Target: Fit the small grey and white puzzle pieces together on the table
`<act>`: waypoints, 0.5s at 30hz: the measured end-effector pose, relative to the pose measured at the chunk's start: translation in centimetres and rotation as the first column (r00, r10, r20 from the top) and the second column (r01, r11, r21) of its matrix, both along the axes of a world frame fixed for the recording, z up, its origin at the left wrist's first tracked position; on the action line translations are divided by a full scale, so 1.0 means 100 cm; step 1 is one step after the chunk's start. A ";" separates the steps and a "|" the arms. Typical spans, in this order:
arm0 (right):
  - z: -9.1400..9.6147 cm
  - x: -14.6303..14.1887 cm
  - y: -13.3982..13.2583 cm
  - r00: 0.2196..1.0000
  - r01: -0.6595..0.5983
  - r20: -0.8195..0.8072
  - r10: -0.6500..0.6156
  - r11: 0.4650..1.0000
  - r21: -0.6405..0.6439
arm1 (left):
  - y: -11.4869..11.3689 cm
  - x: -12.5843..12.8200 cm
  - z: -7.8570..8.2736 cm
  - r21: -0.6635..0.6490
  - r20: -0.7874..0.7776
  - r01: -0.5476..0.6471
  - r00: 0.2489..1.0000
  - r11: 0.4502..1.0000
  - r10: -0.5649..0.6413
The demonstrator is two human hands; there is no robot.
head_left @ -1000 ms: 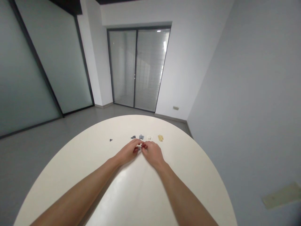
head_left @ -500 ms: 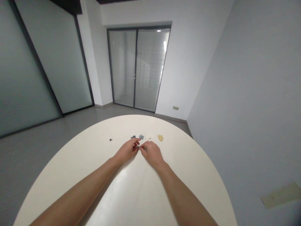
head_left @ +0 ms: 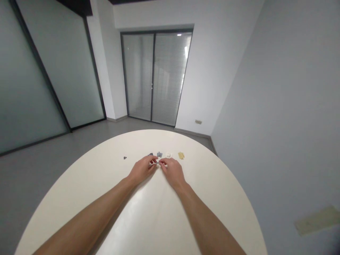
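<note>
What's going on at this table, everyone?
A person is working at a round white table, with the left hand and right hand meeting over a small pale piece held between their fingertips. Beyond the hands lie a dark piece, a dark grey piece, a grey piece, a white piece and a tan piece.

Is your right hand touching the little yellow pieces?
Apart. The head view shows a plain gap between the right hand and the little yellow pieces, which lie farther up the table.
</note>
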State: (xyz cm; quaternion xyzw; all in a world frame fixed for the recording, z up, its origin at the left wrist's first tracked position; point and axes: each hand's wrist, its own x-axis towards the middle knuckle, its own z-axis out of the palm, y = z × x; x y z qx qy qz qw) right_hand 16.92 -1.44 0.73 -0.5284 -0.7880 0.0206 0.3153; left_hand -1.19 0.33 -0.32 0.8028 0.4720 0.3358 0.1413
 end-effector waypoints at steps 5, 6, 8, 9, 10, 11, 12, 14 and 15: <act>-0.002 0.001 0.002 0.996 -0.010 -0.093 0.013 0.999 0.038 | -0.001 0.002 0.002 0.042 0.047 0.030 0.998 0.999 -0.032; -0.003 0.001 0.002 0.994 -0.010 -0.109 0.015 0.999 0.047 | -0.002 0.002 0.002 0.047 0.056 0.032 0.998 0.998 -0.034; -0.004 0.002 0.003 0.991 -0.011 -0.133 0.019 0.998 0.061 | -0.003 0.003 0.003 0.053 0.075 0.029 0.997 0.998 -0.033; -0.004 0.002 0.003 0.990 -0.009 -0.142 0.019 0.998 0.065 | -0.003 0.004 0.003 0.054 0.083 0.027 0.996 0.998 -0.032; -0.005 0.003 0.003 0.988 -0.008 -0.151 0.018 0.998 0.068 | -0.003 0.004 0.004 0.054 0.090 0.025 0.995 0.998 -0.030; -0.005 0.003 0.003 0.987 -0.007 -0.159 0.019 0.998 0.070 | -0.003 0.004 0.003 0.051 0.098 0.024 0.995 0.998 -0.029; -0.006 0.003 0.003 0.986 -0.009 -0.166 0.021 0.997 0.072 | -0.003 0.004 0.003 0.046 0.107 0.026 0.994 0.999 -0.031; -0.007 0.003 0.004 0.984 -0.013 -0.176 0.026 0.997 0.077 | -0.002 0.004 0.002 0.033 0.127 0.036 0.991 0.999 -0.040; -0.007 0.003 0.004 0.984 -0.014 -0.178 0.028 0.997 0.079 | -0.001 0.004 0.001 0.028 0.137 0.041 0.990 0.999 -0.045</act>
